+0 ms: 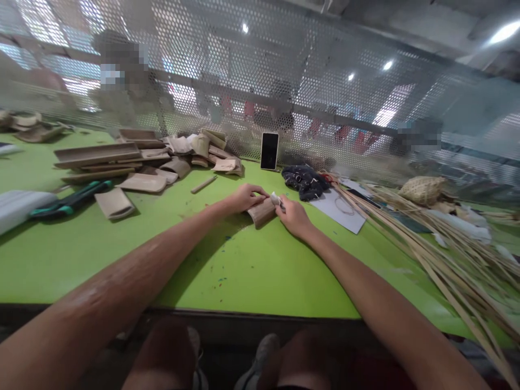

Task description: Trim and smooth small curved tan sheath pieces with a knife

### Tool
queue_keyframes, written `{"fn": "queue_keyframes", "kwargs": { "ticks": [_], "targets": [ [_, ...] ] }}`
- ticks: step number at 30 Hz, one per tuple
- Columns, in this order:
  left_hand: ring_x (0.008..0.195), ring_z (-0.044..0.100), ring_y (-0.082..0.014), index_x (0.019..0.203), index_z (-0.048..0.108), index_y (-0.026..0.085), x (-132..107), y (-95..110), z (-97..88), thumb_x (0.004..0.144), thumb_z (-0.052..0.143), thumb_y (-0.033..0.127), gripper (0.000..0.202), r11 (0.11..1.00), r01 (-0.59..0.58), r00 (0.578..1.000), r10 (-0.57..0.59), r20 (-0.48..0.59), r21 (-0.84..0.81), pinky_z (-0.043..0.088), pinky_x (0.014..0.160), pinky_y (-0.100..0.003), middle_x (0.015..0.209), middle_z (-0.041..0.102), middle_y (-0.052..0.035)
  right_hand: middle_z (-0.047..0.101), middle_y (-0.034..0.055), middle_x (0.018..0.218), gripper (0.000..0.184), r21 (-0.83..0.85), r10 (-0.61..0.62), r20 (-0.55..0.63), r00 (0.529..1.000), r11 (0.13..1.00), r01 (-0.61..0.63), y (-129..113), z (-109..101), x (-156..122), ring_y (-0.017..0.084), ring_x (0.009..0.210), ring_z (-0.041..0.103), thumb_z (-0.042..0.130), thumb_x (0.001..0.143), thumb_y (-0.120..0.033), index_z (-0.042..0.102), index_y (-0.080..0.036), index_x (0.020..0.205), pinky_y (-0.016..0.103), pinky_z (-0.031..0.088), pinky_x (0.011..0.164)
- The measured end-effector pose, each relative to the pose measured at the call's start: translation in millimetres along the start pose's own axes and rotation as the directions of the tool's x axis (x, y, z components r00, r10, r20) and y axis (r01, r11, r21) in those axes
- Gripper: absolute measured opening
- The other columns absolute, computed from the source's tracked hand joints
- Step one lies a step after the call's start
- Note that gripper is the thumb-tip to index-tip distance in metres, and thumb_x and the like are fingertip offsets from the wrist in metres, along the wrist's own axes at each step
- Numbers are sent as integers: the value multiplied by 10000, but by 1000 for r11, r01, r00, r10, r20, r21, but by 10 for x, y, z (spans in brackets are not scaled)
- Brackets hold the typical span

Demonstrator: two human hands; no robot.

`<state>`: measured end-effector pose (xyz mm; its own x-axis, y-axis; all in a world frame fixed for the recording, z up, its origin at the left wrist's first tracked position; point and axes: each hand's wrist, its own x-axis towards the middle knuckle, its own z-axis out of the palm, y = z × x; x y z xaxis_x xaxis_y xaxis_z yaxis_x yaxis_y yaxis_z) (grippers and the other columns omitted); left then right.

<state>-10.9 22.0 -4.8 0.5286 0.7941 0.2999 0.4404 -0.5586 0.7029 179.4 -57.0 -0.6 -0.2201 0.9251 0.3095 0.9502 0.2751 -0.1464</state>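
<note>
A: Where is the piece which the person handles?
B: The curved brown bamboo piece [262, 213] lies on the bright green tabletop [260, 276], in front of the person, between the two hands. Its rounded side looks upward.
A: And what does the left hand [245, 198] do?
B: It lies over the far left part of the piece, with the fingers bent. I cannot tell if they close around its edge.
A: The right hand [293, 215]?
B: This one is closed, and it pinches a small white crumpled wad [275, 199] at the far right corner of the same piece. The material of the wad is too small to tell.
A: What is near them?
B: Behind the hands, a rectangular phone with black screen [270, 151] stands upright. To its right there is a dark crumpled cloth [305, 181], just beside a flat white sheet [339, 212].
A: And farther away?
B: On the left lie a heap of pale brown curved pieces [142, 154] and a black and teal long tool [79, 196]. On the right spread many long thin straw-coloured strips [422, 246].
</note>
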Motion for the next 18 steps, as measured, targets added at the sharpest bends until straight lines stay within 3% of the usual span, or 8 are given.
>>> {"fn": "queue_keyframes", "kwargs": {
  "ticks": [3,8,10,15,18],
  "targets": [
    [724,612,-169,1021,770,132,2,5,0,827,594,273,297,1000,-7,1000,7,11,-24,457,638,-265,902,753,-101,704,81,838,243,20,-26,-5,1000,999,26,-86,3,-44,204,704,590,466,953,-234,605,-140,1129,291,370,666],
    [761,634,-176,1014,776,141,10,-11,-5,829,602,263,281,999,-29,999,29,18,-44,483,672,-267,917,759,-99,708,80,897,205,115,-236,49,970,967,230,-369,36,-158,178,717,591,524,926,-215,622,-153,1095,276,394,679],
    [762,642,-181,1028,771,142,12,-18,-5,835,602,270,287,999,-14,1000,15,27,-41,487,669,-273,911,757,-97,706,80,884,215,113,-212,41,976,972,206,-318,35,-126,173,696,585,519,932,-211,619,-147,1111,275,394,667],
    [715,631,-179,1009,768,137,15,-9,1,839,613,283,272,1000,1,1000,-1,9,16,474,650,-282,861,748,-96,687,67,797,189,28,-17,-13,1000,999,18,-56,-1,-3,184,673,572,491,942,-200,615,-140,1072,280,375,637],
    [710,628,-169,1011,769,146,19,-9,4,834,608,258,264,1000,-13,1000,12,13,18,469,653,-273,844,747,-86,696,67,816,215,38,-50,2,999,998,50,-105,1,-31,189,685,580,491,941,-204,605,-148,1114,282,374,644]
  ]
}}
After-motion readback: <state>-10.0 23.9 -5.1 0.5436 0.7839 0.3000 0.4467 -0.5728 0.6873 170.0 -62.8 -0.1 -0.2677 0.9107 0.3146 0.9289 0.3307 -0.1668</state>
